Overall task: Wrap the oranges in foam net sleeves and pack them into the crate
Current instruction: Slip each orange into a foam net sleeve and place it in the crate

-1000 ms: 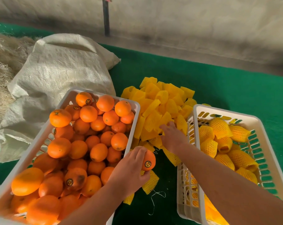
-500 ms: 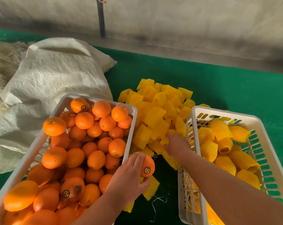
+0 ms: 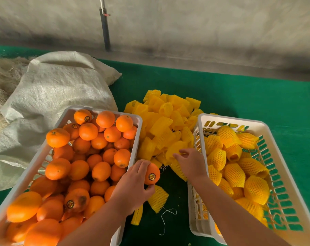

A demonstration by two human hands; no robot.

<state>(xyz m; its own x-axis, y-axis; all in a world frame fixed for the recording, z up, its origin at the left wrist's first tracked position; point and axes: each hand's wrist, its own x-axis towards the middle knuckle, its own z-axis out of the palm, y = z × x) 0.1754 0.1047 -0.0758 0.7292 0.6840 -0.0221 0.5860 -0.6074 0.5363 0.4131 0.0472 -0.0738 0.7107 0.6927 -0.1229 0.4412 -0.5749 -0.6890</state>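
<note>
Left hand (image 3: 133, 189) grips orange (image 3: 152, 174); right hand (image 3: 191, 162) pinches sleeve (image 3: 177, 150); crate (image 3: 268, 128) holds wrapped oranges (image 3: 234, 173).

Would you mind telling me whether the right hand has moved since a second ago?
Yes. The right hand has drawn back toward the person along the packed crate's rim, from deeper in the sleeve pile to its near edge.

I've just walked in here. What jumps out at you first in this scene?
The white crate on the left, heaped with bare oranges, and the crate on the right, filling with oranges in yellow net. Between them lies a pile of yellow foam sleeves on the green cloth. The left hand grips a stickered orange; the right hand reaches into the sleeves.
</note>
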